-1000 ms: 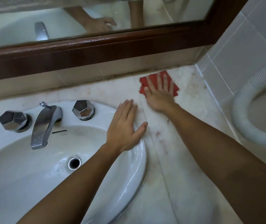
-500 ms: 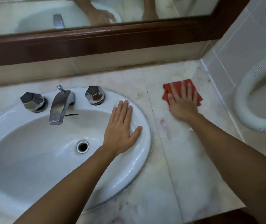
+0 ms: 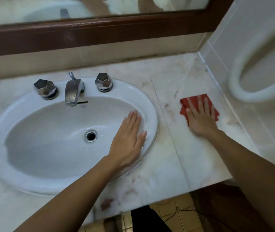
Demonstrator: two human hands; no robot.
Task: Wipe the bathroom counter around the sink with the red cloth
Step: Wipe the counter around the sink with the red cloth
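right hand (image 3: 200, 119) flat, grip spread on red cloth (image 3: 184, 107), left hand (image 3: 128, 141) flat on sink (image 3: 150, 104) rim

Red cloth (image 3: 184, 104); white sink (image 3: 33, 173); pale veined marble counter (image 3: 192, 156); dark brown mirror frame (image 3: 100, 34).

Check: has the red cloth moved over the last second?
Yes. The red cloth slid from the back wall toward the counter's front edge, under the right hand.

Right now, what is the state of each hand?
Left hand: open, flat on the sink rim.
Right hand: open, pressing the red cloth on the counter.
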